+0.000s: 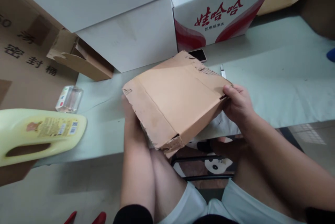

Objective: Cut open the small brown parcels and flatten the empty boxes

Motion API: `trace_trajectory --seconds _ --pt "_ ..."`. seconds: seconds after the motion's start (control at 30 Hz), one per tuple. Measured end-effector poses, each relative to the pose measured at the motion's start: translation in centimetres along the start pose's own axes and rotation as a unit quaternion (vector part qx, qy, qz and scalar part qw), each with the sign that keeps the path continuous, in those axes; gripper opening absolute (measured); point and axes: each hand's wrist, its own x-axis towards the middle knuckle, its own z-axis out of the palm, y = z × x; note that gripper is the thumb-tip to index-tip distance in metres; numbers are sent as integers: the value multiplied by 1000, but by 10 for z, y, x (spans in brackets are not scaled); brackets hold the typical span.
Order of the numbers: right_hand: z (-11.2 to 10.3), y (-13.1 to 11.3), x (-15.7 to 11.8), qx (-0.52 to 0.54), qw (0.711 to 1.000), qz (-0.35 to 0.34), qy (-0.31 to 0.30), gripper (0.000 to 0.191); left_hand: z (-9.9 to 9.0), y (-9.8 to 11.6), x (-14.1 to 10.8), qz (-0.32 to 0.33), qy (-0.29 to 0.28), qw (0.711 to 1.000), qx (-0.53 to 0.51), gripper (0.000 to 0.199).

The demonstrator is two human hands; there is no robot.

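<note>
A brown cardboard piece (178, 94) with folded sides and torn edges is held tilted above the front edge of the cloth-covered table. My right hand (237, 102) grips its right corner, thumb on top and fingers curled beneath. At the left side, my left hand (128, 110) is mostly hidden behind the cardboard; its fingers do not show. Partly behind the far edge of the cardboard lies a dark phone (199, 55), and a small white stick-like item (222, 71) is beside the right part of that edge.
White boxes (131, 38) and a red-and-white carton (214, 17) stand at the back. On the left are a folded cardboard piece (86, 61), a clear plastic container (69, 99) and a yellow jug (62, 126). The pale green cloth (282, 77) covers the table.
</note>
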Motion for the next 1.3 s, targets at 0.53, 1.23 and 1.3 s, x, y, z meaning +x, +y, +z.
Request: trace_trajectory --seconds 0.53,1.23,1.3 --pt "4 4 0 9 967 179 -179 48 15 7 -13 19 35 994 -106 39" --pt "-146 -110 3 -221 890 -65 393 28 31 35 -32 -123 48 929 -347 39" --pt "-139 -123 48 -203 893 -56 397 28 35 35 -31 -127 46 928 -347 39"
